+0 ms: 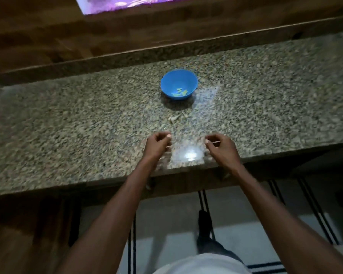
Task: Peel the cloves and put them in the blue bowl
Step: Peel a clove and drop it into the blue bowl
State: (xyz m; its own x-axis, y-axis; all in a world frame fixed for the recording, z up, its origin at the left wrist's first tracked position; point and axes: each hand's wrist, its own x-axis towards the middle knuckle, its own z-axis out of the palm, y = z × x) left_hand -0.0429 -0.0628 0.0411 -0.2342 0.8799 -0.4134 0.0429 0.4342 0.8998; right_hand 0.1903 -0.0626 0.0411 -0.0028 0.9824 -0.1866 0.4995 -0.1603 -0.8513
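Nearest, two bare forearms reaching forward from the bottom edge, crossing the front lip of the speckled granite desk (67, 135). Left hand (158, 142) with fingers curled inward and thumb laid against the forefinger, a pinch-like pose; whether anything lies inside, cannot tell through the blur. Right hand (220, 144) likewise curled, thumb and forefinger pressed together, with a thin pale sliver jutting sideways from the grip, possibly a strip of skin, not certain. Both hands apart from each other, low over the near edge of the desk, either side of a bright lamp glare.

Just beyond, a small scatter of pale garlic cloves and husk scraps (176, 118) lying on the stone, between the hands and the bowl. Likely light, small, firm under papery dry skin, slippery once bared; best taken by fingertip pinch at the ends, skin torn from the root tip.

Farther on, the round blue plastic bowl (171, 80) sitting upright mid-desk, a few pale peeled cloves (179, 91) resting at its bottom. Behind, a raised stone ledge and brown wood.
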